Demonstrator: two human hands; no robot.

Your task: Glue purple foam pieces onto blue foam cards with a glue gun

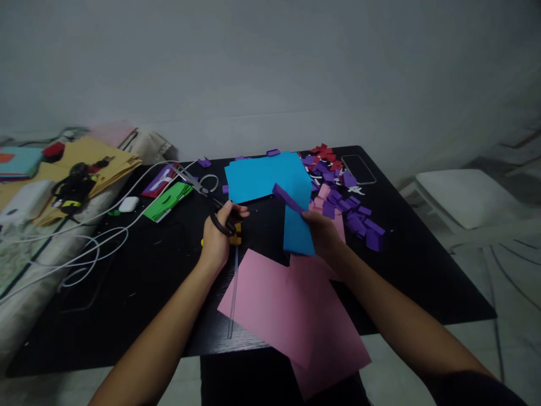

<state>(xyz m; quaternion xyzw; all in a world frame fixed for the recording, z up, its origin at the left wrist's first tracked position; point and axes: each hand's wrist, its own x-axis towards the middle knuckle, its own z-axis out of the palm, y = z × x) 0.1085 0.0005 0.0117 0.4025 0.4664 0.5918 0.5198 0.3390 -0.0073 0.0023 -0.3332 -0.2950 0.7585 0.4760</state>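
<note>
My left hand (216, 234) has its fingers through the black handles of a pair of scissors (205, 191), whose metal blades point away to the upper left. My right hand (323, 232) pinches one end of a folded purple paper strip (288, 199). A narrow blue paper piece (297, 232) shows beside that hand; whether the hand also grips it I cannot tell. Behind lie larger blue sheets (256, 176). Pink sheets (274, 307) spread across the table's front edge, below both hands. Under my left wrist, a yellow-ended tool with a clear rod (234, 299) is partly hidden.
Cut purple pieces (357, 223), pink pieces (322, 194) and red pieces (324, 152) are heaped at the right, near a phone-shaped object (358, 169). On the left are green paper (169, 201), a white earphone case (129, 204), looping white cables (99, 242) and brown envelopes (95, 155). A white chair (465, 197) stands right.
</note>
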